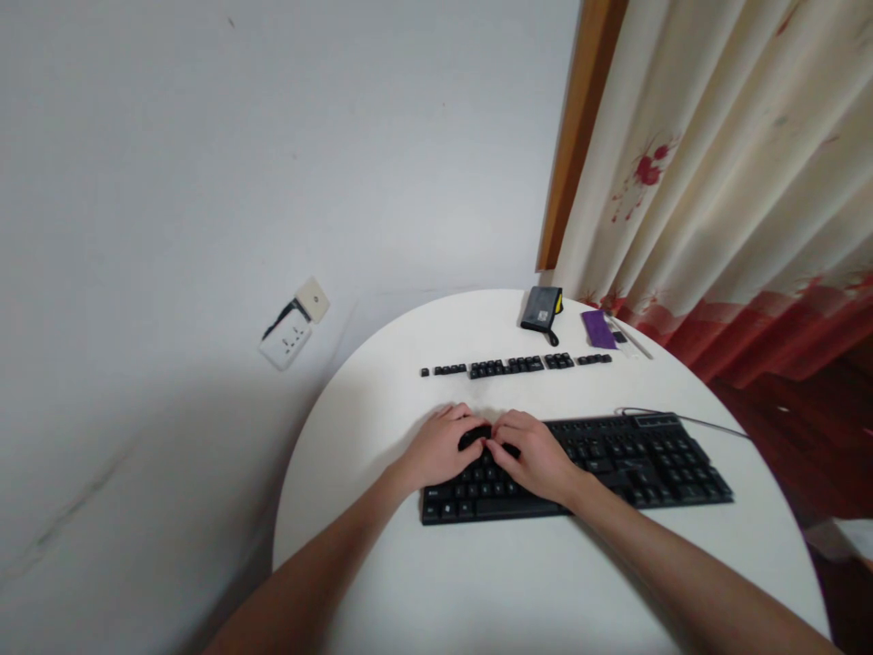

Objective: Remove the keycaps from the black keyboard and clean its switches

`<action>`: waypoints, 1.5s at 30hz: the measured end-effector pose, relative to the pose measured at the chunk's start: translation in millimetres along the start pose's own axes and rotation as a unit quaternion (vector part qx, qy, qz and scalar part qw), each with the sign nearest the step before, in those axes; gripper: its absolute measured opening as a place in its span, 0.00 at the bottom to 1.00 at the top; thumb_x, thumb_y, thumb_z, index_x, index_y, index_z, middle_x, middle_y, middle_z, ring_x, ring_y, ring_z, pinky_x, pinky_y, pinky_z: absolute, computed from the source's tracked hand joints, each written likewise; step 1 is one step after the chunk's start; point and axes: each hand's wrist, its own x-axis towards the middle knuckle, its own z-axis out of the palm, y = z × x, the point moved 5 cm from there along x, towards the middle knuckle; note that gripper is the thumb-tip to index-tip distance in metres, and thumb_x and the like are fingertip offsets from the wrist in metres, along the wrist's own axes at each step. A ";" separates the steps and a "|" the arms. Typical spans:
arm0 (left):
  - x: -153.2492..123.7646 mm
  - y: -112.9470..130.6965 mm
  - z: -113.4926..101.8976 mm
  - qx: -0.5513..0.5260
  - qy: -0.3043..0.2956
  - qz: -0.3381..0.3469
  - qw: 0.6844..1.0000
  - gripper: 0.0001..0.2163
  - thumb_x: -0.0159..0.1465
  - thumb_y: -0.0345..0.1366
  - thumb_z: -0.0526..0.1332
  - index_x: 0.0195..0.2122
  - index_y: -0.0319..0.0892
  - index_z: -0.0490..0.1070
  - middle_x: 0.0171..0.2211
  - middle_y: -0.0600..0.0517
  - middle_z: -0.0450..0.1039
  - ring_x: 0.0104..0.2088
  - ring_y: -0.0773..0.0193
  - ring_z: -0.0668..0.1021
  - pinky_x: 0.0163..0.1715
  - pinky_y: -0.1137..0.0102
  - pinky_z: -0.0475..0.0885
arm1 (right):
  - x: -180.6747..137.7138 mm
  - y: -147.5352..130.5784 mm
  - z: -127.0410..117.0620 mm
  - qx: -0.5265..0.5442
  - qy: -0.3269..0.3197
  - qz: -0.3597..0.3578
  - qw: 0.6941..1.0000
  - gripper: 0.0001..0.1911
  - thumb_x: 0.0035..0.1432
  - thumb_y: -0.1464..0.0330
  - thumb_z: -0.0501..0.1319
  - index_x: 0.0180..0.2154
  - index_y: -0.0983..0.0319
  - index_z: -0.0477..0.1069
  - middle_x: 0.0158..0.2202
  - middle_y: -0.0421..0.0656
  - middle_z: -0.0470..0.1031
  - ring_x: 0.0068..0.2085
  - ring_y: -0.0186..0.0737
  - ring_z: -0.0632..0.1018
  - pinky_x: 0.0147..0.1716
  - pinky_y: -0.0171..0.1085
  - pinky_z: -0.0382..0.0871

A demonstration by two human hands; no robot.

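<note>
A black keyboard point(655, 464) lies on the white table, with its upper left area under my hands. My left hand point(443, 446) rests over that end, thumb and index finger curled toward each other. From the other side my right hand point(536, 450) comes in, its fingers also bent inward. The fingertips of both hands meet just above the keys, and whatever they pinch is too small or hidden to make out. Behind the keyboard, loose black keycaps point(508, 366) stand in a row, set out in groups.
The round white table point(368, 400) borders a wall with a socket point(286, 338). At its far side lie a dark zipped case point(542, 309), a purple cloth point(598, 329) and a thin light-coloured stick point(634, 338). A cable point(709, 423) leads off right; a curtain point(716, 182) hangs beyond.
</note>
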 end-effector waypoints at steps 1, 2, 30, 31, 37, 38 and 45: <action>0.0 0.4 -0.3 -0.001 0.001 0.001 1.000 0.12 0.65 0.37 0.58 0.48 0.47 0.73 0.42 0.50 0.71 0.46 0.57 0.72 0.51 0.63 0.66 | -0.4 0.4 -0.1 -0.006 0.004 0.000 1.000 0.11 0.65 0.69 0.55 0.30 0.61 0.71 0.34 0.45 0.73 0.40 0.42 0.73 0.43 0.42 0.67; 0.0 0.9 -0.7 -0.002 0.001 0.002 1.000 0.12 0.65 0.38 0.58 0.48 0.47 0.73 0.42 0.50 0.71 0.46 0.57 0.72 0.51 0.63 0.66 | -0.8 0.9 -0.1 -0.010 0.008 0.000 1.000 0.12 0.65 0.68 0.55 0.29 0.61 0.72 0.34 0.45 0.73 0.39 0.42 0.73 0.43 0.42 0.67; 2.9 -7.7 4.7 -0.055 0.023 -0.045 0.997 0.12 0.61 0.38 0.63 0.46 0.50 0.78 0.39 0.52 0.74 0.43 0.58 0.74 0.47 0.66 0.69 | 1.1 3.0 2.1 -0.030 -0.013 -0.004 0.999 0.17 0.65 0.69 0.56 0.23 0.60 0.70 0.26 0.42 0.71 0.33 0.40 0.71 0.37 0.39 0.63; 2.6 -7.6 4.6 -0.056 0.026 -0.041 0.997 0.12 0.61 0.38 0.62 0.46 0.49 0.77 0.40 0.52 0.74 0.43 0.58 0.74 0.47 0.66 0.69 | 0.8 3.2 1.9 -0.028 -0.011 -0.002 1.000 0.17 0.65 0.69 0.56 0.23 0.60 0.70 0.26 0.42 0.71 0.33 0.39 0.71 0.37 0.39 0.64; 4.4 -12.8 3.2 -0.093 0.047 -0.044 0.994 0.15 0.69 0.41 0.52 0.39 0.45 0.78 0.35 0.51 0.75 0.39 0.61 0.75 0.44 0.67 0.69 | -0.1 7.9 -1.7 -0.033 0.040 0.051 0.997 0.15 0.66 0.70 0.54 0.26 0.60 0.69 0.27 0.43 0.71 0.34 0.40 0.72 0.38 0.39 0.66; 5.2 -16.2 3.3 -0.104 0.053 -0.052 0.992 0.15 0.70 0.42 0.51 0.38 0.44 0.78 0.34 0.51 0.75 0.39 0.61 0.75 0.43 0.67 0.69 | -0.1 9.7 -2.2 -0.042 0.053 0.066 0.996 0.14 0.65 0.70 0.54 0.27 0.60 0.70 0.28 0.43 0.71 0.35 0.41 0.72 0.38 0.39 0.66; 13.5 -52.0 5.7 -0.163 0.110 -0.138 0.971 0.15 0.66 0.37 0.55 0.51 0.41 0.73 0.38 0.51 0.77 0.34 0.63 0.77 0.40 0.69 0.71 | 2.9 26.3 0.7 -0.063 0.064 0.156 0.984 0.10 0.63 0.72 0.55 0.42 0.64 0.74 0.36 0.47 0.75 0.41 0.44 0.74 0.45 0.41 0.67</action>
